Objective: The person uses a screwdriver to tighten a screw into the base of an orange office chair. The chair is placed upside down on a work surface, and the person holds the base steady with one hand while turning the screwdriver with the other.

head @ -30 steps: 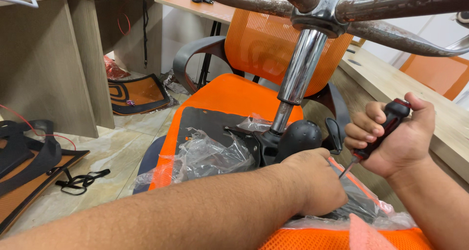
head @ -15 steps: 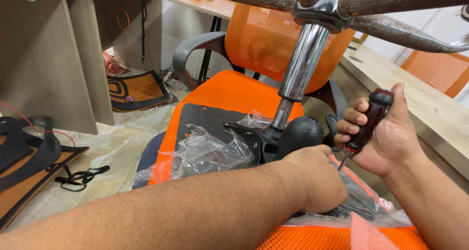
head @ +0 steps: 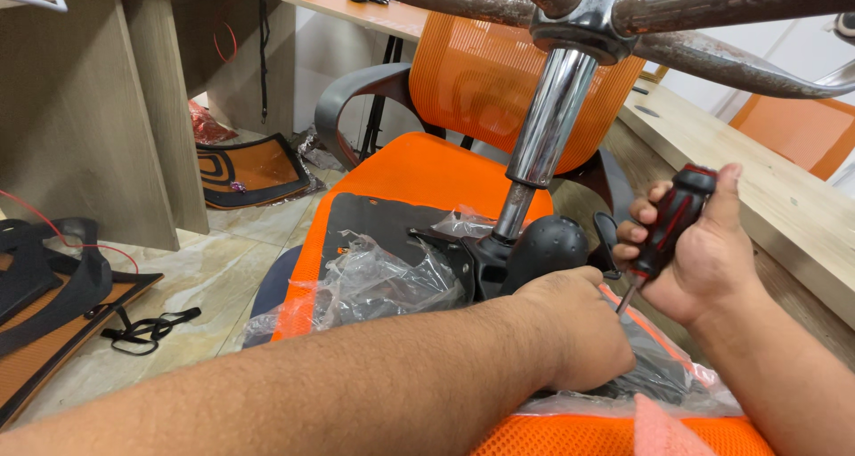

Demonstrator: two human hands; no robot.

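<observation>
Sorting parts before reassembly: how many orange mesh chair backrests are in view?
2. One orange mesh backrest stands upright behind the chrome column, above the upturned seat. A second orange backrest shows at the right edge beyond the wooden desk. Others may be hidden.

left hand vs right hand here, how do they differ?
The left hand lies palm down, low on the chair's black underside mechanism; the right hand is raised beside it. The left hand grips no visible tool; the right hand is closed round a black-and-red screwdriver, tip pointing down. Both are bare.
</observation>
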